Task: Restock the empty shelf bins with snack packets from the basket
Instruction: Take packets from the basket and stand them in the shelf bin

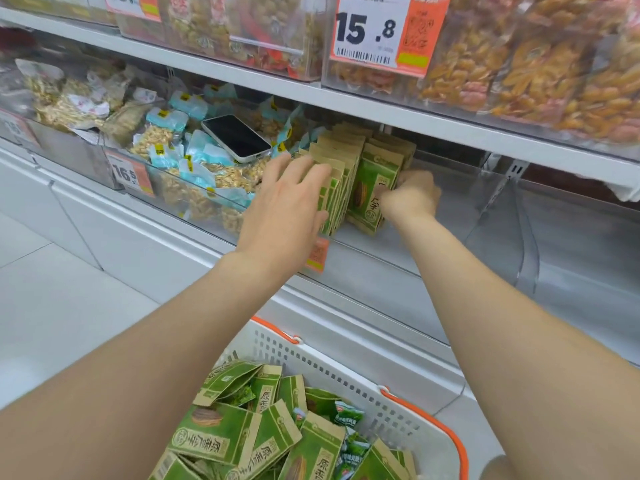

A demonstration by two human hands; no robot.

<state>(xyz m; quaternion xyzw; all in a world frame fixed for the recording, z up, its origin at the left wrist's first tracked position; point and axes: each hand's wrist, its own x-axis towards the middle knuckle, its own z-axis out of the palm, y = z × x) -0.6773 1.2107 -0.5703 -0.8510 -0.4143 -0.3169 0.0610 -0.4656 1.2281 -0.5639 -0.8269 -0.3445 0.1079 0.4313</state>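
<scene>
A clear shelf bin point(433, 230) holds a row of upright green and tan snack packets point(341, 174) at its left end. My left hand point(289, 199) lies against the left side of that row, fingers straight on the packets. My right hand point(410, 195) grips the rightmost green packet point(375, 181) from its right side, fingers curled round its edge. Below, a white basket point(346, 372) with orange handles holds several more green packets point(242, 431).
A phone point(237, 138) lies on the nut packets point(194, 174) in the bin to the left. Orange price tags point(384, 31) hang on the bin fronts. The bin to the right of the packets is bare. Upper shelf bins hold orange snacks point(540, 71).
</scene>
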